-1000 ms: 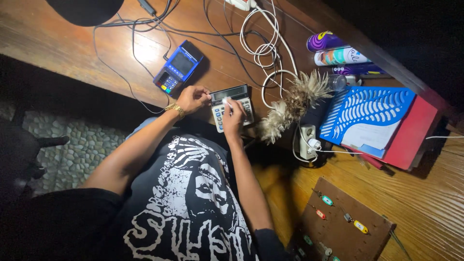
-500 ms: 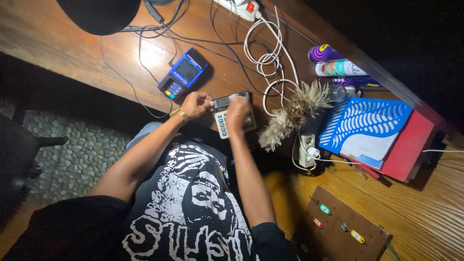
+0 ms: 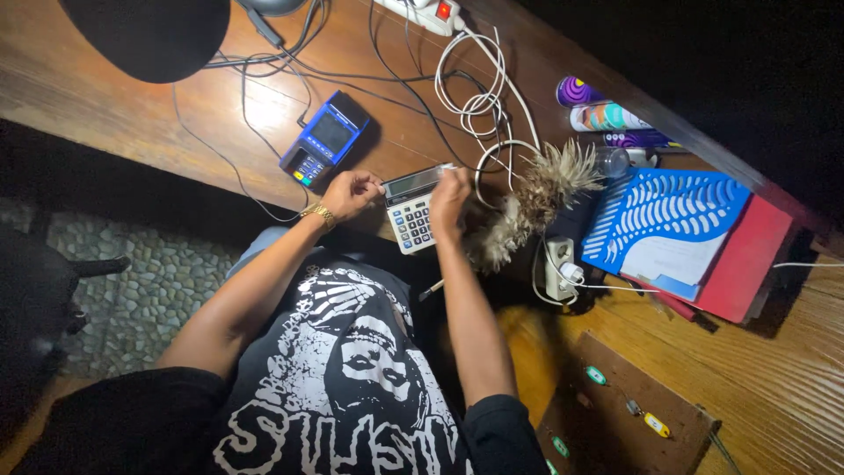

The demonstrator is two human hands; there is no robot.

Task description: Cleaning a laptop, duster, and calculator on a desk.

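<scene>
My left hand (image 3: 350, 191) gripped the left edge of the grey desk calculator (image 3: 413, 209), fingers curled around its side, a gold wristwatch (image 3: 318, 214) on the wrist. My right hand (image 3: 449, 199) lay over the calculator's right half, fingers bent and pinching a small white wad (image 3: 446, 167) at the top corner near the display; what the wad was made of I could not tell. The calculator sat at the near edge of the wooden desk (image 3: 105, 79), tilted a little, its keys showing between my two hands.

Just right of my right hand lay a feather duster (image 3: 532, 198), its brown and white plumes almost touching my knuckles. Beyond it stood a white plug adapter (image 3: 557, 259) with a white cable, and then a blue perforated document tray (image 3: 668, 215) resting on a red folder (image 3: 752, 255). Nearer to me on the right, a brown board (image 3: 629, 413) carried keys with coloured tags.

Behind the calculator, to the left, lay a blue card payment terminal (image 3: 323, 139) with a black cord. Looped white cables (image 3: 479, 97) ran up to a power strip (image 3: 420, 10) at the far edge. Three spray cans (image 3: 607, 117) lay on their sides at the back right, and a round black lamp shade (image 3: 149, 31) hung over the far left of the desk.
</scene>
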